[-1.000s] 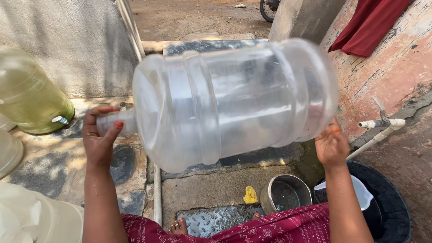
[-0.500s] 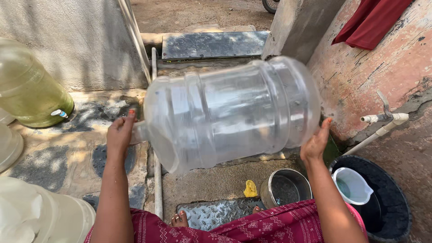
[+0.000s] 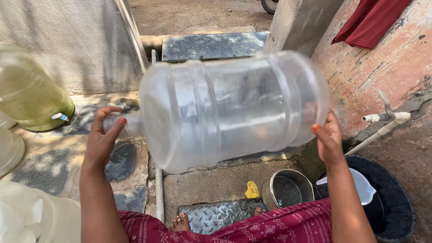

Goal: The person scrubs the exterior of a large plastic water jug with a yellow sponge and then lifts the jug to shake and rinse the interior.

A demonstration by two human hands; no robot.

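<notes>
A large clear plastic water jug (image 3: 234, 108) is held sideways in the air, neck pointing to the person's left, base to the right; the left hand (image 3: 102, 139) is wrapped around the narrow neck, fingers curled over it, thumb underneath; the right hand (image 3: 328, 139) is spread flat against the base, palm pressing on it, so both hands carry the jug between them. The jug looks blurred and see-through, and whether any water is inside I cannot tell. Below it, on the stone floor (image 3: 216, 184), stand a small steel pot (image 3: 288, 189) and a yellow scrap (image 3: 252, 190) just beside it; to the right sits a black tub (image 3: 396, 202) with a white jug (image 3: 364, 186) in it; a white tap pipe (image 3: 382, 121) juts from the pink wall (image 3: 387, 67). Off to the left lies a greenish water can (image 3: 31, 94) tilted on the ground; a bare foot (image 3: 181, 222) shows beneath the maroon patterned cloth (image 3: 270, 225).
</notes>
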